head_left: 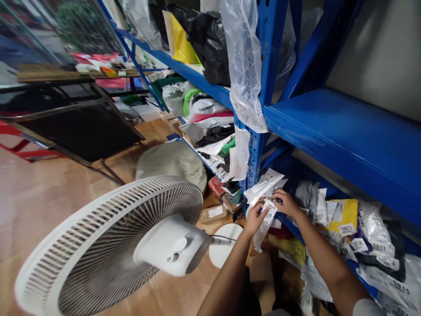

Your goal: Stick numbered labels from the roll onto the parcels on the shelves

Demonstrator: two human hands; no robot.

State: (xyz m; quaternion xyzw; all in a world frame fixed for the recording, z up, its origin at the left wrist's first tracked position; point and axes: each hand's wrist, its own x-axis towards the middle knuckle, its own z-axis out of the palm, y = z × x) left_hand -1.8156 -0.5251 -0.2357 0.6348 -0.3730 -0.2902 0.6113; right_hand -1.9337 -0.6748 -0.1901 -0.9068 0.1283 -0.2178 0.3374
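Observation:
Both my hands meet at the front of a low blue shelf (pixel 345 127). My left hand (pixel 255 218) pinches a strip of white number labels (pixel 269 211), the top one reading 5027. My right hand (pixel 286 202) is closed on the upper end of the same strip, next to a white plastic parcel (pixel 263 186) that leans on the blue upright post (pixel 259 145). Several bagged parcels (pixel 362 232) with numbered stickers such as 5021, 5023 and 5017 lie on the shelf to the right of my hands.
A white pedestal fan (pixel 112 245) stands close at lower left, its round base (pixel 225 245) near my left forearm. Clear plastic bags (pixel 245 66) hang from the upper shelf. Small cardboard boxes (pixel 213 213) and a grey sack (pixel 173 160) lie on the wooden floor.

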